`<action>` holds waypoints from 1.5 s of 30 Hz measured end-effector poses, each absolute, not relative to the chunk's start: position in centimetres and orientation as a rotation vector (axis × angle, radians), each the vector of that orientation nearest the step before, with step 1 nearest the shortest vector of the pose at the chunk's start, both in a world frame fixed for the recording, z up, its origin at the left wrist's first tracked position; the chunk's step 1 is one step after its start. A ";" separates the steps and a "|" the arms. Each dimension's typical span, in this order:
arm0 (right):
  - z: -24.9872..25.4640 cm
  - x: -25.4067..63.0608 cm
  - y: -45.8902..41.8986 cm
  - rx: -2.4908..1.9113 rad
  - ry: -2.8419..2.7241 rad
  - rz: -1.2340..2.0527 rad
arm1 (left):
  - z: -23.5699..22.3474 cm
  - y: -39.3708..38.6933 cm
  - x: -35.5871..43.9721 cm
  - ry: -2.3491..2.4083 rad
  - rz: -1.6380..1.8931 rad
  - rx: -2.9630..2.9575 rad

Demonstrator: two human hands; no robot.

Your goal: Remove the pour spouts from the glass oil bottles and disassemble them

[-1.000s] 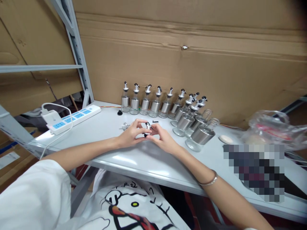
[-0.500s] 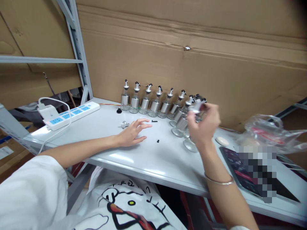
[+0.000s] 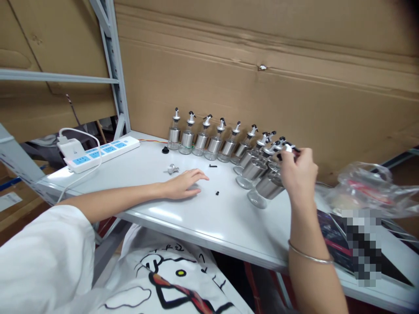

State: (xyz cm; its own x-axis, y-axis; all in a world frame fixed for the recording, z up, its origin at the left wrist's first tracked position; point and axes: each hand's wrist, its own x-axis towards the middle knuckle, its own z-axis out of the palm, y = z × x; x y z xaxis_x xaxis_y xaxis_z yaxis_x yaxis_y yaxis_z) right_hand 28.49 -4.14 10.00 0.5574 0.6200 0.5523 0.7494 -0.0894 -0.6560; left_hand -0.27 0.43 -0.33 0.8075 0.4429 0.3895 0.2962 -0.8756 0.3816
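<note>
My right hand (image 3: 297, 172) is raised over the nearest glass-and-steel dispenser bottles (image 3: 265, 187), its fingers pinched round a small pourer cap (image 3: 287, 147) above one of them. A row of several capped bottles (image 3: 203, 139) stands along the cardboard wall. My left hand (image 3: 185, 183) lies flat on the white table (image 3: 196, 213), fingers stretched out and holding nothing. Close to it lie a small black part (image 3: 217, 192), another black piece (image 3: 212, 165), a metal stopper (image 3: 171, 168) and a black cap (image 3: 165, 150).
A white power strip (image 3: 101, 152) with a plugged-in adapter sits at the table's far left, beside a grey shelf post (image 3: 114, 65). A crumpled plastic bag (image 3: 369, 187) and a dark flat item lie at the right. Cardboard (image 3: 262, 65) backs the table.
My hands have parted: the right one carried the pourer cap from the table's middle over to the bottles at the right. The left hand opened and settled flat on the table.
</note>
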 end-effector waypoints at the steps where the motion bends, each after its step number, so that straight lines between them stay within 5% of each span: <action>1: 9.7 28.1 -4.0 -1.730 -1.188 -0.150 | -0.3 0.4 -0.3 0.574 0.659 2.695; 14: 4.7 23.4 -2.8 -0.965 -1.834 0.111 | -0.4 0.6 -0.1 0.735 0.628 2.557; 31: 3.6 19.3 -5.0 -0.557 -1.715 0.611 | -0.3 1.5 -0.2 0.522 0.688 2.036; 45: 3.5 19.3 -5.4 -0.661 -1.523 0.018 | 0.9 -1.8 0.6 0.376 0.485 1.964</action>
State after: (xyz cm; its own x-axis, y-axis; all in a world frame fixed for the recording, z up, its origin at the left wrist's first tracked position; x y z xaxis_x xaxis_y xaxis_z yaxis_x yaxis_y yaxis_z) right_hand 19.27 -5.41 3.54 0.0831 0.4090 0.9087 0.3871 0.8270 -0.4077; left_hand 0.65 -1.77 0.91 0.8694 0.4644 0.1687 0.0478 -0.4189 0.9068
